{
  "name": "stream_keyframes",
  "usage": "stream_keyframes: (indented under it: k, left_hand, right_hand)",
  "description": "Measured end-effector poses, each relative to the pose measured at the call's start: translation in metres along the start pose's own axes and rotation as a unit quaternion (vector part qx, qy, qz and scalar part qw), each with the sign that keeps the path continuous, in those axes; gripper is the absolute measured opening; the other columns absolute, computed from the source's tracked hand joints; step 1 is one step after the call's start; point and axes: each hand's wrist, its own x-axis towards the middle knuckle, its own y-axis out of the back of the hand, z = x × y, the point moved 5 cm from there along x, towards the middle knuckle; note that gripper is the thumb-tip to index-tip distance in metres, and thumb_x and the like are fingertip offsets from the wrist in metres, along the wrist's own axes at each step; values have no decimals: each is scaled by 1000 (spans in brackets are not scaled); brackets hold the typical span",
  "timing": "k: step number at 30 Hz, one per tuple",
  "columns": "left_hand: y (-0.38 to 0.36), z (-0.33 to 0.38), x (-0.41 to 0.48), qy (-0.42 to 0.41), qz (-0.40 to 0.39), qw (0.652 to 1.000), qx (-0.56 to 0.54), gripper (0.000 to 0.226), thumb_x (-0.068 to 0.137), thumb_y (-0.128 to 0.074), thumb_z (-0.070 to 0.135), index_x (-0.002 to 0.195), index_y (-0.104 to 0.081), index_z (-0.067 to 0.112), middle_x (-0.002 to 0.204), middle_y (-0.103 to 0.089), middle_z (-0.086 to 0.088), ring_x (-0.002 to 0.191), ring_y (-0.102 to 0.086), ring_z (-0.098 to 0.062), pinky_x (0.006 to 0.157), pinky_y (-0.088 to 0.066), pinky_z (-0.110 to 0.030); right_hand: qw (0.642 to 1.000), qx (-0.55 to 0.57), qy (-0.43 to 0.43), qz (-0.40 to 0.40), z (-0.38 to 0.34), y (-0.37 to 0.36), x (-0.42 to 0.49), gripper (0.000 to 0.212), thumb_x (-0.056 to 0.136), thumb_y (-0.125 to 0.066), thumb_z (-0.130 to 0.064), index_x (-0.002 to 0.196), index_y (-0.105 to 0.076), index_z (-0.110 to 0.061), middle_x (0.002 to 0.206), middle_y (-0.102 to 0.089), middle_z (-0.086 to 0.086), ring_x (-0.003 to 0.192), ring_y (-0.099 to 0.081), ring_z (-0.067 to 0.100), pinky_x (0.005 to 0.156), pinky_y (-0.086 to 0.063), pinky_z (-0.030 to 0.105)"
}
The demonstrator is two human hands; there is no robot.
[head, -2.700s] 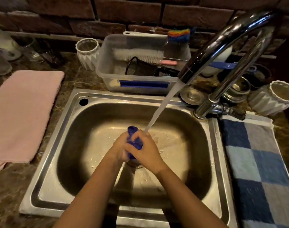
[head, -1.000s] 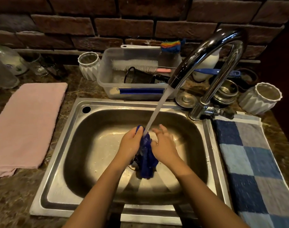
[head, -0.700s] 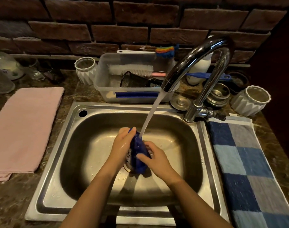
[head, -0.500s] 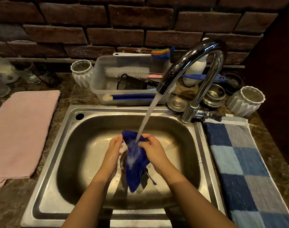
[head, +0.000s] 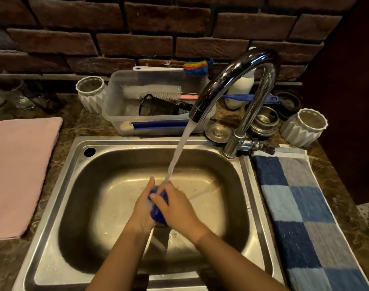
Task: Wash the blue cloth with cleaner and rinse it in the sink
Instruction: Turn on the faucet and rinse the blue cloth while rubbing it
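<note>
Squeezing the blue cloth [head: 157, 208] between both palms, I hold it bunched into a small wad over the middle of the sink [head: 60, 198], low in the basin. My left hand [head: 144, 204] cups it from the left side with the thumb raised, its grip clenched on the cloth. My right hand [head: 177, 204] wraps over it from the right, the fingers [head: 158, 201] lying across the top, its grip likewise closed around the cloth. Only a little blue shows between the two hands.

Water [head: 179, 152] runs in a slanted stream from the spout of the chrome tap [head: 227, 80] and lands right where my hands meet, at the top of the wad. Drops and a wet sheen lie on the basin floor around them.

On the table behind the sink stands a clear plastic tub [head: 116, 110] with a white bottle brush [head: 152, 92] and a black mesh cup [head: 154, 106] inside it. A white ribbed pot [head: 91, 95] stands just left of the tub, and another white ribbed pot [head: 304, 128] stands to the right of the tap, near a stack of steel bowls [head: 264, 120]. A pink towel [head: 20, 173] lies flat on the table to the left of the sink, and a blue checked towel [head: 301, 223] lies along its right edge. A brick wall [head: 137, 28] rises at the back
</note>
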Motion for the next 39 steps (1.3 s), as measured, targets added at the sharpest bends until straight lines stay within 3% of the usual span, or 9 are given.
stream_keyframes:
  k: [3, 7, 13, 15, 19, 23, 27, 32, 39]
  left_hand:
    - [-7, -6, 2, -16, 14, 1000, 3, 34, 98, -38, 38, 84, -58, 14, 58, -64, -2, 70, -55, -16, 60, -52, -26]
    - [-10, -2, -1, -45, 54, 997, 39, 27, 95, -45, 33, 86, -60, 13, 71, -62, -8, 76, -58, -21, 72, -47, -33]
    - [1, 15, -5, -128, 124, 968, 176, 30, 95, -48, 39, 92, -64, 14, 85, -68, -9, 83, -64, -24, 75, -54, -37]
    - [7, 15, -6, -111, 114, 973, 165, 34, 94, -46, 44, 97, -64, 16, 98, -69, -12, 91, -65, -27, 79, -54, -41]
    - [7, 21, -10, -72, 79, 993, 57, 37, 92, -45, 46, 87, -60, 13, 84, -65, -11, 78, -62, -26, 63, -50, -37]
    - [6, 20, -8, -64, 81, 993, 57, 44, 87, -51, 51, 96, -64, 10, 84, -67, -10, 79, -64, -23, 65, -51, -36]
    - [-1, 4, -10, -59, 50, 992, 101, 39, 96, -36, 47, 87, -61, 19, 78, -61, -4, 74, -58, -17, 90, -44, -39]
    - [-3, 3, -10, -52, 47, 996, 62, 32, 98, -41, 32, 91, -64, 10, 66, -69, -7, 64, -68, -18, 60, -56, -26]
    - [2, 15, -4, -154, 156, 960, 174, 30, 97, -44, 39, 99, -61, 14, 92, -66, -8, 83, -65, -22, 66, -55, -30]
  right_hand:
    - [989, -112, 8, 96, -8, -5, 11, 31, 97, -36, -40, 105, -58, -20, 99, -67, 1, 90, -64, 17, 84, -52, 29]
    - [986, -43, -76, 145, -3, 5, 35, 35, 96, -35, -44, 96, -58, -18, 80, -63, -2, 80, -62, 17, 74, -52, 32]
    - [996, -38, -58, 58, 13, 7, 67, 25, 97, -36, -31, 114, -51, -22, 104, -61, 10, 92, -60, 25, 86, -52, 43]
    - [995, 76, -61, -17, 18, 5, 66, 28, 98, -36, -27, 120, -52, -27, 111, -57, 7, 95, -56, 19, 91, -49, 37]
    - [996, 12, 24, -86, 20, 8, 41, 35, 97, -38, -36, 130, -46, -30, 129, -53, 3, 114, -53, 17, 99, -48, 37]
    - [993, -82, 67, -44, 9, -2, 8, 38, 90, -51, -41, 126, -41, -35, 128, -46, -3, 112, -53, 15, 94, -49, 30]
    - [984, -137, 46, 105, -6, -12, 6, 27, 92, -43, -48, 107, -55, -29, 111, -59, -5, 97, -61, 14, 82, -47, 22]
    - [977, -97, -72, 174, 3, -10, 35, 44, 93, -35, -51, 75, -60, -20, 70, -55, -5, 58, -49, 6, 50, -31, 16]
    - [987, -4, -98, 129, 35, -2, 57, 38, 94, -40, -44, 84, -64, -17, 87, -68, 10, 84, -63, 27, 80, -52, 38]
